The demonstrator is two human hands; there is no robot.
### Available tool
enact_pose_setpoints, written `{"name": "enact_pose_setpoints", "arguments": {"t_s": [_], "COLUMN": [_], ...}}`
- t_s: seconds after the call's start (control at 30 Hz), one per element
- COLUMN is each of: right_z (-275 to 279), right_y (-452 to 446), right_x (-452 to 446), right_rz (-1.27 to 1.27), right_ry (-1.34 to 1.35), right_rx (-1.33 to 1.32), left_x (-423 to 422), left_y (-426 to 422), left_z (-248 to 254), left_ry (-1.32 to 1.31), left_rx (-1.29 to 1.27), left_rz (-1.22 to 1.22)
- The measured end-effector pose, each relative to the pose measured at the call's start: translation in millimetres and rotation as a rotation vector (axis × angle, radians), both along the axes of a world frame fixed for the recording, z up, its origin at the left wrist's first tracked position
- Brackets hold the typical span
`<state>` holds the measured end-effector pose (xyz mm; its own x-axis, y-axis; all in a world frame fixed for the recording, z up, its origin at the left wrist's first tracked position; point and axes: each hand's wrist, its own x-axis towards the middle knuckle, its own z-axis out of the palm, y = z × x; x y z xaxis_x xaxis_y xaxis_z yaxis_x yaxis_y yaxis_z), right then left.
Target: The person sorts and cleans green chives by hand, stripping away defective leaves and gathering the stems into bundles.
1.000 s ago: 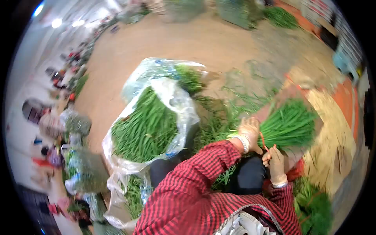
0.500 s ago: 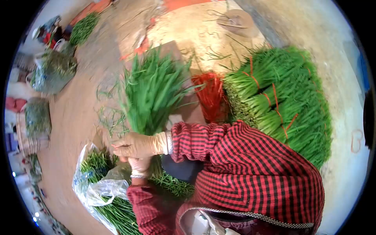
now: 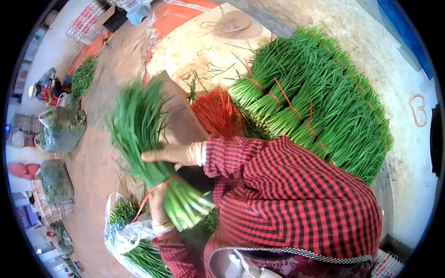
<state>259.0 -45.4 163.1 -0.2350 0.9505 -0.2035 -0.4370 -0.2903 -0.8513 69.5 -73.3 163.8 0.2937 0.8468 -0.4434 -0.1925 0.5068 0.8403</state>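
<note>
A bundle of long green stalks (image 3: pixel 187 201), tied with a red band, tilts across the front of my body, pale cut ends at lower right and leaves at upper left. My gloved left hand (image 3: pixel 159 204) is closed around its left side by the band, whose loose end hangs down. Across the leaves above the band lies my gloved right hand (image 3: pixel 174 154), with a finger stretched out; its other fingers are partly hidden. A heap of red ties (image 3: pixel 217 112) is just beyond my right forearm, beside a brown board (image 3: pixel 178 109).
Tied green bundles (image 3: pixel 315 106) are stacked at the right. An open plastic bag of greens (image 3: pixel 121 250) stands at lower left. Filled bags (image 3: pixel 62 129) line the far left, near a seated person (image 3: pixel 48 85). A round brown object (image 3: pixel 232 24) lies on the pale sheet beyond.
The view has turned toward the stacked bundles. The bundle has moved from the board to in front of me, its tied stem end now showing. My right hand has moved onto its leaves.
</note>
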Motion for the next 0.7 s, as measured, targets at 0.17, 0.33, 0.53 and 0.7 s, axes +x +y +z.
{"name": "enact_pose_setpoints", "arguments": {"t_s": [0.17, 0.33, 0.53, 0.7], "right_z": [-3.9, 29.5, 43.4, 1.7], "right_y": [8.5, -6.9, -34.4, -35.2], "right_x": [-6.8, -66.1, -152.9, -240.8], "right_rz": [-0.086, 0.347, 0.738, 1.162], "right_ry": [0.482, 0.086, 0.136, -0.356], "right_rx": [0.065, 0.253, 0.252, 0.395], "left_x": [13.4, -14.6, -106.5, -174.6], "left_y": [-43.2, -79.1, -145.4, -215.0], "left_z": [-17.9, 13.1, -9.6, -18.7], "left_ry": [0.09, -0.196, -0.575, -0.78], "left_rx": [0.145, 0.177, 0.46, 0.767], "left_rz": [-0.024, 0.303, 0.753, 1.022]}}
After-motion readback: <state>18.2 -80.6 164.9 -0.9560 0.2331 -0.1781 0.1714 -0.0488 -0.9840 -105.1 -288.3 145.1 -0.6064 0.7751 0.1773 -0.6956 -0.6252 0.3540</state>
